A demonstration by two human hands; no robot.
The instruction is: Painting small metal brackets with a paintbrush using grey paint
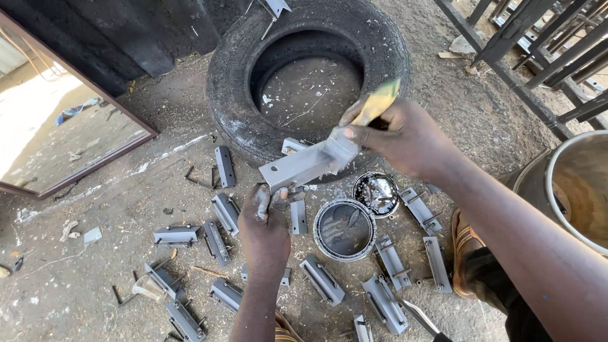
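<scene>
My left hand (pixel 263 223) pinches the lower end of a grey metal bracket (pixel 297 167) and holds it up over the ground. My right hand (pixel 399 136) grips a paintbrush (pixel 361 123) with a yellow-green handle; its bristles press on the bracket's upper end. Just below stand an open paint tin (pixel 345 229) with dark grey paint and its lid (pixel 375 193) lying beside it.
Several grey-painted metal brackets (pixel 323 280) lie scattered on the dirt. A worn black tyre (pixel 310 69) lies behind them. A framed panel (pixel 57 120) leans at the left, a metal drum (pixel 573 190) stands at the right, and a dark metal frame (pixel 532 38) sits at the top right.
</scene>
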